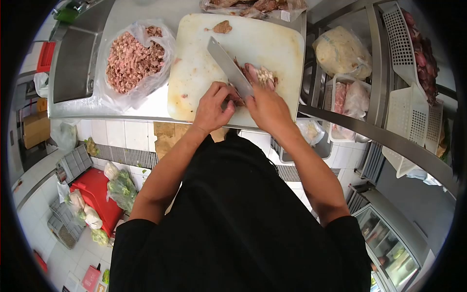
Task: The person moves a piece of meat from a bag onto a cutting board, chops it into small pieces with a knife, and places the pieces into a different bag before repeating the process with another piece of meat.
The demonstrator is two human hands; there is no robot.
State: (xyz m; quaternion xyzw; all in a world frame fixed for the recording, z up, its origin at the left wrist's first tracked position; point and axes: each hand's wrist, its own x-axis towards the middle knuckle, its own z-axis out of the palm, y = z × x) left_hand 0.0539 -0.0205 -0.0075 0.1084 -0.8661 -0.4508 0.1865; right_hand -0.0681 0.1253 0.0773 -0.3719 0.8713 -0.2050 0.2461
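Observation:
My right hand (267, 108) is closed around the handle end of a cleaver (227, 64), whose broad blade slants up and left across a white cutting board (199, 63). Curled fingers of my left hand (214, 108) press on a piece of reddish meat (235, 97) just left of the blade. To the right of the blade lies a small heap of cut meat (262, 76), partly covered by my right hand. A flat brown scrap of meat (222, 27) rests near the board's far edge.
Left of the board, an open plastic bag (168, 41) holds diced meat (134, 63), beside a metal sink (73, 68). Bagged meat (262, 7) lies beyond the board. On the right stands a metal rack (382, 63) with white baskets (401, 36). A red crate (99, 194) is on the floor.

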